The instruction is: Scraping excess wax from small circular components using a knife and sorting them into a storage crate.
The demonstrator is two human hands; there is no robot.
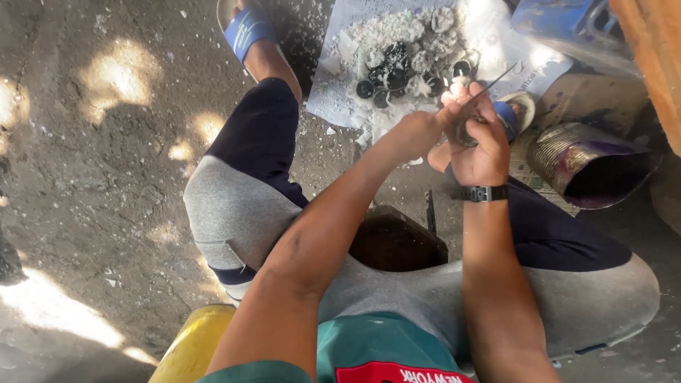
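My left hand (417,132) grips a thin dark metal tool (493,79) whose tip points up and right. In my right hand (481,145) sits a small round dusty piece (464,131), closed in the fingers, and the tool's lower end meets it. A black watch (482,193) is on the right wrist. Just beyond both hands lies a white sheet (333,99) carrying a pile of small round pieces (404,60), some black, some caked in white.
I sit on a yellow stool (191,344) with knees apart above a dark block (394,241). A rusty tin can (589,167) lies on its side at right. Blue sandals (245,32) are on my feet. White chips litter the dirt floor (106,156).
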